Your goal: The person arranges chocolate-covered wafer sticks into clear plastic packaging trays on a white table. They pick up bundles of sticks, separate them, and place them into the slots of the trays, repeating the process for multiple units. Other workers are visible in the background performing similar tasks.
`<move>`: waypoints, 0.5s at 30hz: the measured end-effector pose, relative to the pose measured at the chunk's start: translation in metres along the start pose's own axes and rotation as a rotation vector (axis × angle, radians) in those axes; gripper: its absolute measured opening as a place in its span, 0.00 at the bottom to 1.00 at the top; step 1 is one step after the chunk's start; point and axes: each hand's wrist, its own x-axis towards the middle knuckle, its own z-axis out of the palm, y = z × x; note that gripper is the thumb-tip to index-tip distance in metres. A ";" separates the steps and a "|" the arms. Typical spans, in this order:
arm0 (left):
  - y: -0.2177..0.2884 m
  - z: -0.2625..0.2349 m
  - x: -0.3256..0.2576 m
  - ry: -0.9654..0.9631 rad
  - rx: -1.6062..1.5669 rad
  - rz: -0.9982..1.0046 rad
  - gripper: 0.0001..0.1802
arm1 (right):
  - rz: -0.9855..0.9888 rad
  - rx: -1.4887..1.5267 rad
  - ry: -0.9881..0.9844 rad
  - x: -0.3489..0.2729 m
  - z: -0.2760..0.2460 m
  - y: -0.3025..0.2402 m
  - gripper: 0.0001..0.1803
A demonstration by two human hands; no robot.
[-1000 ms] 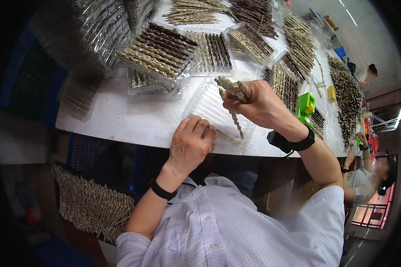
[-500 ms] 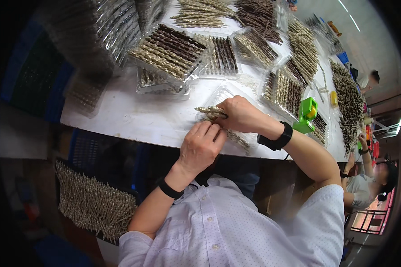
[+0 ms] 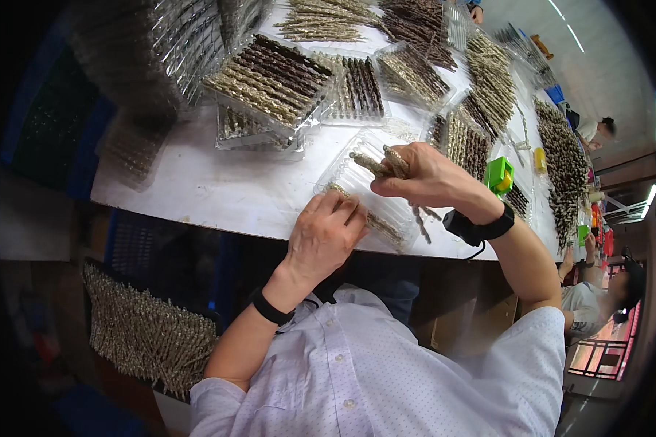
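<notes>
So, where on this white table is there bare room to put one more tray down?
The widest bare patch of the white table lies left of the clear tray under both hands, below the filled trays. The far side and the right, around the green object, are crowded with glittery sticks.

Clear tray lay at the desk front edge. Filled trays stood behind it. Green box sat to its right.

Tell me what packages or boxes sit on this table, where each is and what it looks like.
Clear ridged plastic tray: at the table's front edge, under both hands.
Filled clear tray: farther back, left; rows of gold and dark brown sticks.
Stack of empty clear trays: far left.
Small green box: beside the right wrist.
</notes>
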 end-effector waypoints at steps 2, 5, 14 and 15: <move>0.000 -0.001 0.000 0.001 0.016 0.002 0.19 | 0.018 0.046 -0.017 -0.003 -0.003 0.003 0.17; 0.001 -0.002 0.001 0.002 0.018 0.005 0.19 | -0.019 0.122 0.013 -0.006 -0.008 0.004 0.16; 0.000 0.000 0.001 -0.005 0.029 -0.001 0.19 | 0.029 0.243 0.035 -0.004 0.003 0.005 0.14; 0.000 0.000 0.001 -0.009 0.031 -0.004 0.19 | 0.062 0.251 0.060 -0.003 0.004 0.007 0.14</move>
